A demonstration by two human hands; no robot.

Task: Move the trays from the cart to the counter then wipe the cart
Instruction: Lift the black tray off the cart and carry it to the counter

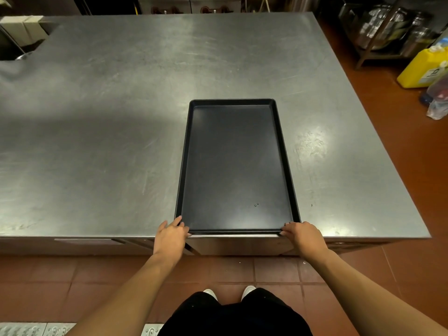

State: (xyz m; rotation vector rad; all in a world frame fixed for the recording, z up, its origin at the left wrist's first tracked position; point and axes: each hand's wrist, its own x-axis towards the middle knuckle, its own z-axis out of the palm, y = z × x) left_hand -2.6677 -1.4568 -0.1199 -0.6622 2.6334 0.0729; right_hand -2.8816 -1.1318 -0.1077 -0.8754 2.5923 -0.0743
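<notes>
Black tray (236, 166) flat on steel counter (109, 129), near edge flush w/ counter's front lip.
L hand (171, 235) and R hand (301, 235) each pinch a near corner of tray rim, fingers curled over it; yellow jug (420, 69) on red tile floor (388, 105) at far R.

dim, warm indoor light from overhead. the steel counter (121, 117) shows a bright glare patch at about 3 o'clock of centre and a paler sheen toward 12 o'clock. a broad soft shadow crosses the counter from 9 o'clock toward centre. the black tray (236, 166) gives a faint reflection near its 6 o'clock end. wide-angle distortion bends the counter edges, strongest at the corners. the shelving at 1 o'clock is dark and soft; the centre is sharp.
</notes>
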